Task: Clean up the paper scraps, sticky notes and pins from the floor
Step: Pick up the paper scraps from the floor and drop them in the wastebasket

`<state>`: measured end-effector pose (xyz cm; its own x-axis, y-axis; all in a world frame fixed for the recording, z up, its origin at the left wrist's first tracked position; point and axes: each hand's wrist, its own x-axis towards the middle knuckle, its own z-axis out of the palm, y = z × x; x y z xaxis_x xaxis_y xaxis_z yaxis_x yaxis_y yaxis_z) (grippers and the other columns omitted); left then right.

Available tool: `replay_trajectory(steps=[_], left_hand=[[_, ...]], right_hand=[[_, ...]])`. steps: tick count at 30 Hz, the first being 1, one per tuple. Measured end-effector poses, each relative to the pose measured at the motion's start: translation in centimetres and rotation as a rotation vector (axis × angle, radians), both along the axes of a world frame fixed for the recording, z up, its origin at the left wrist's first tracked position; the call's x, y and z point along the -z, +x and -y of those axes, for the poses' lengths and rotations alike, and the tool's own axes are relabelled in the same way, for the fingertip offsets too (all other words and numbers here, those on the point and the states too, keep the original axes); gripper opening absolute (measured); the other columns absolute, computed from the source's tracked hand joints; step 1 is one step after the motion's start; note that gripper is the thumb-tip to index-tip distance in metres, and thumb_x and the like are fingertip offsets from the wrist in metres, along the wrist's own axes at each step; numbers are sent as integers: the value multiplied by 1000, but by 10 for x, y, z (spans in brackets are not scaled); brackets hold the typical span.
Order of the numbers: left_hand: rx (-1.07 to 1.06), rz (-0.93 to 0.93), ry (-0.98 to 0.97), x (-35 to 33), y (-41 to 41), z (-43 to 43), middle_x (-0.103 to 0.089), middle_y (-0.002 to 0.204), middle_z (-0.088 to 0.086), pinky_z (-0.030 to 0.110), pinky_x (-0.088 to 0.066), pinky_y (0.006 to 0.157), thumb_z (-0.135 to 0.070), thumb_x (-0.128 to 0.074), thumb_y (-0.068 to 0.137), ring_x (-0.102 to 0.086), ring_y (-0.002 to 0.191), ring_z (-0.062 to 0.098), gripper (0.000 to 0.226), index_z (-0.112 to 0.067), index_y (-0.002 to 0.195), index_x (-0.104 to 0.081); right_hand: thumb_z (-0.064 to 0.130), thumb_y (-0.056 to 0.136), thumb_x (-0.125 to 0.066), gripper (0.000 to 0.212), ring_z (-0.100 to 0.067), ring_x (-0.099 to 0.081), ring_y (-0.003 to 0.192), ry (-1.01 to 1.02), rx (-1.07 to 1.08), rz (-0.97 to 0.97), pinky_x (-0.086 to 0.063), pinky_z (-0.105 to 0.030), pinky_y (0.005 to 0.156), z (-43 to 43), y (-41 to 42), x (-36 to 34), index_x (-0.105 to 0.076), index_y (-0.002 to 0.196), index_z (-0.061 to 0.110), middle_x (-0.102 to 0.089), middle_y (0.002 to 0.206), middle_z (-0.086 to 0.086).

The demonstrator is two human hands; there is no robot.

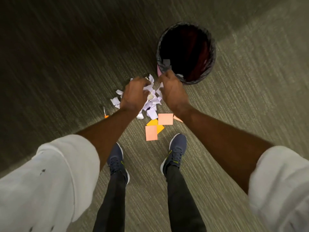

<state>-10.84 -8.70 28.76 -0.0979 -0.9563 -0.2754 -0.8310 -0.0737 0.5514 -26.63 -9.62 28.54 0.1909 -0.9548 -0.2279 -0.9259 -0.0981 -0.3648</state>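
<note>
A heap of torn white paper scraps (152, 106) lies on the carpet in front of me. My left hand (135, 93) reaches down onto the heap's left side with fingers curled into the scraps. On the right side my right hand (172, 91) has its curled fingers among the scraps too, beside the bin. Pink sticky notes (165, 119) and orange ones (154, 124) lie just below the heap. An orange-headed pin (105, 114) lies to the left. Whether either hand grips paper is hidden by the backs of the hands.
A round waste bin (159, 52) with a dark liner stands just beyond my right hand, with a scrap on its rim. My two feet in dark shoes (175, 153) stand close behind the sticky notes. Striped carpet (250, 97) surrounds everything.
</note>
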Motion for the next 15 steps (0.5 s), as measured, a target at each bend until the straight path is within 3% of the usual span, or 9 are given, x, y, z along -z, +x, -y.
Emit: replay_trajectory(steps=[3, 8, 15], left_hand=[[13, -16, -38, -20, -24, 20, -68, 111, 12, 39, -54, 83, -10, -72, 86, -66, 100, 29, 27, -13, 113, -71], [21, -84, -78, -50, -64, 68, -69, 111, 7, 36, -57, 84, -10, -73, 84, -67, 99, 22, 27, -17, 110, -71], [-39, -125, -41, -56, -114, 110, -70, 110, 4, 34, -60, 82, -10, -74, 84, -67, 98, 16, 29, -17, 111, -69]], right_hand=[[-2, 81, -71, 29, -32, -65, 91, -18, 10, 30, -55, -38, 81, 19, -25, -19, -63, 109, 6, -50, 127, -14], [1, 79, -69, 27, -34, -63, 90, -31, -20, 25, -53, -39, 77, 55, -63, -41, -63, 104, 7, -51, 118, -13], [4, 83, -71, 32, -28, -63, 92, -63, -17, -19, -49, -32, 77, 89, -100, -54, -63, 114, 8, -51, 123, -11]])
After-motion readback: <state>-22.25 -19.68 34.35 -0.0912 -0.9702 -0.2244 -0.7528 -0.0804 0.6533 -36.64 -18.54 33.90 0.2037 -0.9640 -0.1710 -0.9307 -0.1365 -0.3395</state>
